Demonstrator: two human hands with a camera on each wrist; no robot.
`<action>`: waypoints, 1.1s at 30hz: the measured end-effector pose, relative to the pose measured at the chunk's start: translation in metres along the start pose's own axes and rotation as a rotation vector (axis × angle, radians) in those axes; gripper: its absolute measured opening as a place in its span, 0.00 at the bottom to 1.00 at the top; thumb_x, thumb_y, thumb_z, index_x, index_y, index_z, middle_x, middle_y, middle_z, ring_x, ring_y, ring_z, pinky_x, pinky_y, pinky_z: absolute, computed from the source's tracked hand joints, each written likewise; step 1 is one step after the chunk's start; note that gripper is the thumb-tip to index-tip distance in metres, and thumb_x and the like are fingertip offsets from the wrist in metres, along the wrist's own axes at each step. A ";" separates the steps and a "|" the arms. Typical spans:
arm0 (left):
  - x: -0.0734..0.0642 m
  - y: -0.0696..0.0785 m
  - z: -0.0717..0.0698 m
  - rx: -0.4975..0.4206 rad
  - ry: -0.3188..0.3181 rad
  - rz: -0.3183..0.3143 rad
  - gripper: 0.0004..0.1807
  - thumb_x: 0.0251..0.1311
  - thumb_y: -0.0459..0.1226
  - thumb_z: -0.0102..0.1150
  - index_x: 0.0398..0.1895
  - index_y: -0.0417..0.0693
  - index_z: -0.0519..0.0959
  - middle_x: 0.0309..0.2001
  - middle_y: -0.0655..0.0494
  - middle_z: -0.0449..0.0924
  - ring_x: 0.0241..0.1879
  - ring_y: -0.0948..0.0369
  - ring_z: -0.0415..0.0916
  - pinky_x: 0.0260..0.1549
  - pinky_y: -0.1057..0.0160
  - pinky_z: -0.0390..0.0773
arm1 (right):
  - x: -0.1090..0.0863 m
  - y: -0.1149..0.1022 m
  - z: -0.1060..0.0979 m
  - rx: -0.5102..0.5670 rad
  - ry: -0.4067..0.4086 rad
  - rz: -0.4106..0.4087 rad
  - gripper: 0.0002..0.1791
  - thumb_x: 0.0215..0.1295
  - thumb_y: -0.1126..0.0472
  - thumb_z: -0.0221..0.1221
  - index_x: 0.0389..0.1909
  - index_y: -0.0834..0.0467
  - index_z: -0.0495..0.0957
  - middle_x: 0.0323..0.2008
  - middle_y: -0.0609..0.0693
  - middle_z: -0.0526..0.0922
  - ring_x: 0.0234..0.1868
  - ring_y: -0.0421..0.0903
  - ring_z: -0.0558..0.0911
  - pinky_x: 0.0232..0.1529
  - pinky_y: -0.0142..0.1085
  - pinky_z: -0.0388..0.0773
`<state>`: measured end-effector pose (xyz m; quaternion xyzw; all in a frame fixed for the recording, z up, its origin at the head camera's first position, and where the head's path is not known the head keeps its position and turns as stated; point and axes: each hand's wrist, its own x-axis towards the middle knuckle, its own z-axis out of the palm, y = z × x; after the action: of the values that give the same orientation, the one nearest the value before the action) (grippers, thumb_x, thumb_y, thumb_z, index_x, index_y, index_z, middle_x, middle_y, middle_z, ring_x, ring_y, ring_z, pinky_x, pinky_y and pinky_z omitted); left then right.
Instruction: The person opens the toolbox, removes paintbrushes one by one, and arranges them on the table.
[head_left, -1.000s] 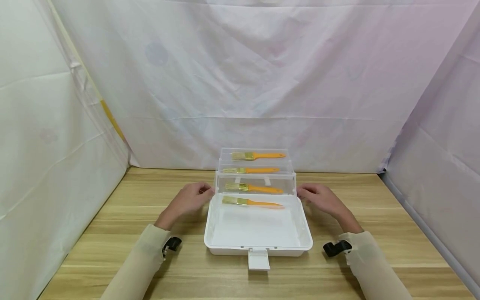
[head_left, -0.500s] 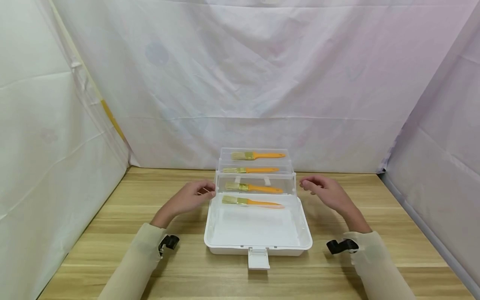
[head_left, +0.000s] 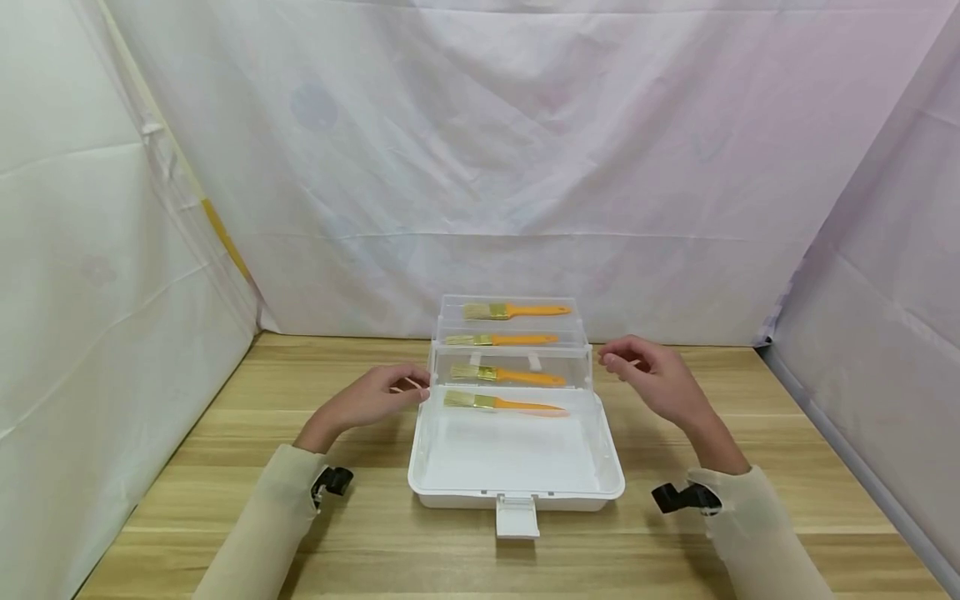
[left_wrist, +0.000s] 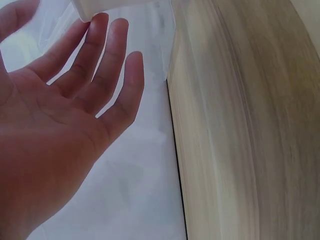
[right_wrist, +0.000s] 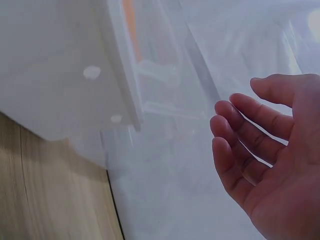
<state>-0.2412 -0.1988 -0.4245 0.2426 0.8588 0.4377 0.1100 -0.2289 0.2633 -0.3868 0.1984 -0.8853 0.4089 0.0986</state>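
From my seat I see pale, faintly patterned cloth (head_left: 480, 167) hung around the back and sides of a wood-grain table (head_left: 225, 500). In the middle of that table, between the two hands, sits a white case (head_left: 517, 467), unfolded, its shallow base toward the person and its long axis looking left to right as I view it. Behind the base rise clear, see-through trays (head_left: 579, 367) in steps, their lengths running crosswise too. The left hand (head_left: 375, 395) is at the left side of the trays, fingers loosely curved and slightly spread around nothing; its fingertips are right by a white corner — whether they touch, I can't tell. The right hand (head_left: 660, 382) hangs just off the trays' right side, a gap showing, its fingers softly bent and holding nothing. Four paintbrushes (head_left: 531, 378) lie one behind another across the stepped trays, all crosswise — pale bristles to the left, orange handles to the right, a gold-coloured metal band between. The foremost has its handle tip angled a little toward the person. Smallest, a white latch (head_left: 517, 518) juts from the base's front edge, facing the person.
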 end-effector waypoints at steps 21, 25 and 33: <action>0.000 -0.003 -0.001 -0.057 -0.041 -0.046 0.24 0.76 0.47 0.69 0.66 0.44 0.83 0.59 0.52 0.85 0.58 0.53 0.83 0.58 0.49 0.81 | 0.021 -0.042 0.022 -0.054 -0.249 -0.163 0.09 0.83 0.57 0.64 0.56 0.53 0.88 0.49 0.45 0.89 0.49 0.43 0.86 0.49 0.47 0.86; 0.000 -0.002 -0.001 -0.051 -0.041 -0.043 0.24 0.76 0.47 0.69 0.67 0.44 0.83 0.59 0.52 0.85 0.58 0.53 0.83 0.58 0.49 0.81 | 0.035 -0.052 0.026 -0.084 -0.347 -0.221 0.10 0.83 0.58 0.64 0.57 0.55 0.87 0.48 0.48 0.90 0.47 0.42 0.86 0.48 0.46 0.86; 0.000 -0.003 -0.002 -0.043 -0.042 -0.037 0.24 0.76 0.46 0.69 0.67 0.43 0.83 0.59 0.52 0.85 0.58 0.53 0.83 0.57 0.49 0.82 | 0.062 -0.068 0.038 -0.127 -0.563 -0.302 0.12 0.83 0.61 0.62 0.59 0.61 0.87 0.49 0.52 0.90 0.47 0.43 0.88 0.49 0.43 0.87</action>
<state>-0.2430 -0.2013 -0.4258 0.2331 0.8510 0.4490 0.1412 -0.2556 0.1775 -0.3441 0.4264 -0.8619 0.2628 -0.0783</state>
